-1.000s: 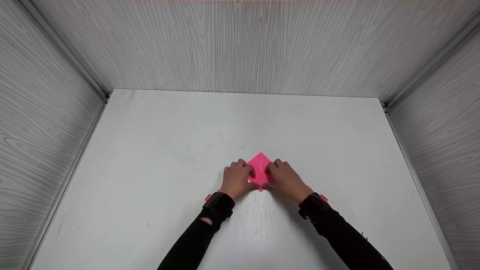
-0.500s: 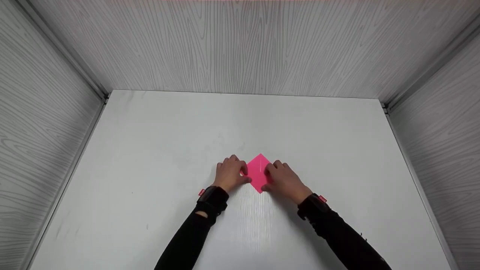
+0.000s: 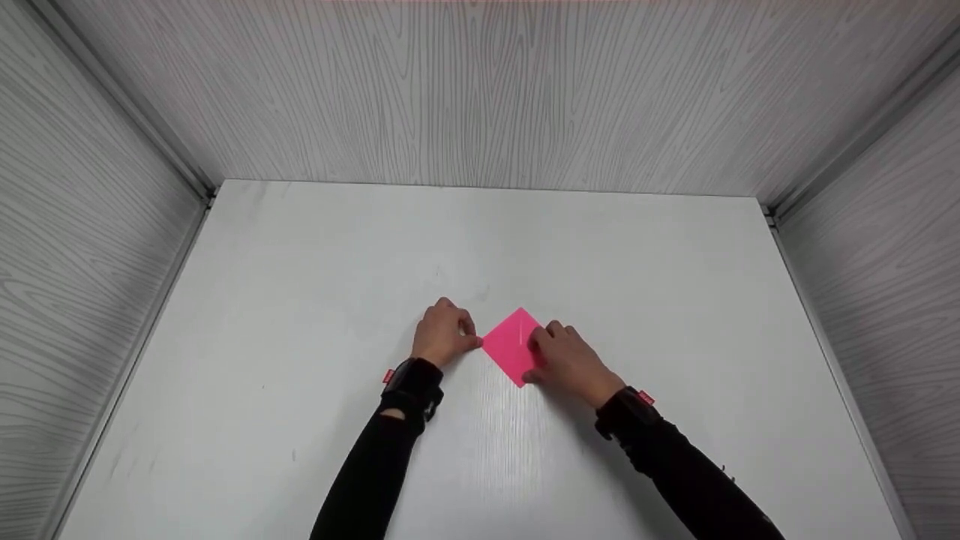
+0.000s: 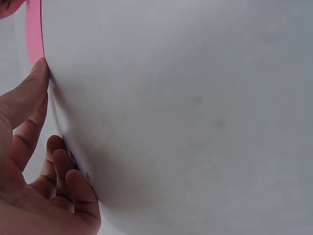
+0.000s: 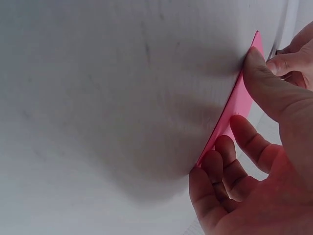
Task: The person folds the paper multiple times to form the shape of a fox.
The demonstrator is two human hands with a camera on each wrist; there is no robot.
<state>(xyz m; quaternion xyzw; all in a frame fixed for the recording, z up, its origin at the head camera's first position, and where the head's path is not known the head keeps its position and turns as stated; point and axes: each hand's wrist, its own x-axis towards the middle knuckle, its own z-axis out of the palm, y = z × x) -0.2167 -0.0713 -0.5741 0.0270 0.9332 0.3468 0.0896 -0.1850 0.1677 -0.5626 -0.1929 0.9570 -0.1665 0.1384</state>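
Note:
A pink square of paper (image 3: 510, 349) lies on the white table, turned like a diamond, with a crease line near its upper middle. My left hand (image 3: 444, 334) is at its left corner, pinching the tip between thumb and index finger; in the left wrist view the thumb (image 4: 36, 81) meets the paper's end (image 4: 34, 32). Over the right part of the paper, my right hand (image 3: 571, 365) holds it with curled fingers and thumb, hiding the right corner. From the right wrist view, the thumb (image 5: 266, 83) and fingertips rest along the edge of the pink paper (image 5: 230, 115).
The white table (image 3: 337, 247) spreads around both hands. Grey wood-grain panels stand at the back (image 3: 480, 90), on the left (image 3: 82, 225) and on the right (image 3: 885, 247). Both wrists wear dark bands over black sleeves.
My left hand has slid leftward from near the paper's bottom corner to its left corner, baring the paper's left half. My right hand has stayed nearly still.

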